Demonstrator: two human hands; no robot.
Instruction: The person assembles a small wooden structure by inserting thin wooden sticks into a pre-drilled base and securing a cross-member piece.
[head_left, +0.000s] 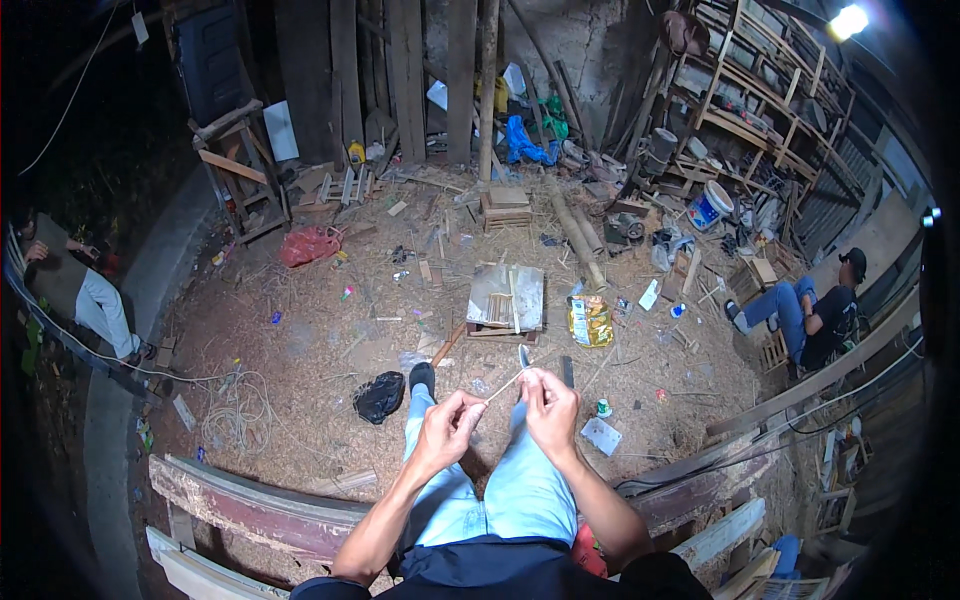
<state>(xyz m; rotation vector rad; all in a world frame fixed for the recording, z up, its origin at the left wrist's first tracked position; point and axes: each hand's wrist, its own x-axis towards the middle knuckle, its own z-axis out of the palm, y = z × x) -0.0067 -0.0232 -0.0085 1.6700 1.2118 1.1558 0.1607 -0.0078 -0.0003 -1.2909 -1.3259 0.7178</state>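
My left hand (447, 432) is closed in a pinch on one end of a thin wooden stick (503, 388), above my left knee. Over the right leg, my right hand (551, 408) is closed around the stick's far end. A narrow, pale-edged shape like a knife blade (524, 356) rises just beyond my right fingers; whether that hand grips it is unclear. In front stands a low wooden block stand (490, 286) with a worn grey top, and several thin wooden strips (501, 297) lie on it.
Wood shavings and scraps litter the ground. A black plastic bag (379, 397) lies by my left foot, and a yellow packet (590, 321) is right of the stand. One person (822, 315) sits at the right, another (92, 295) at the left. Shelving (755, 110) leans at back right.
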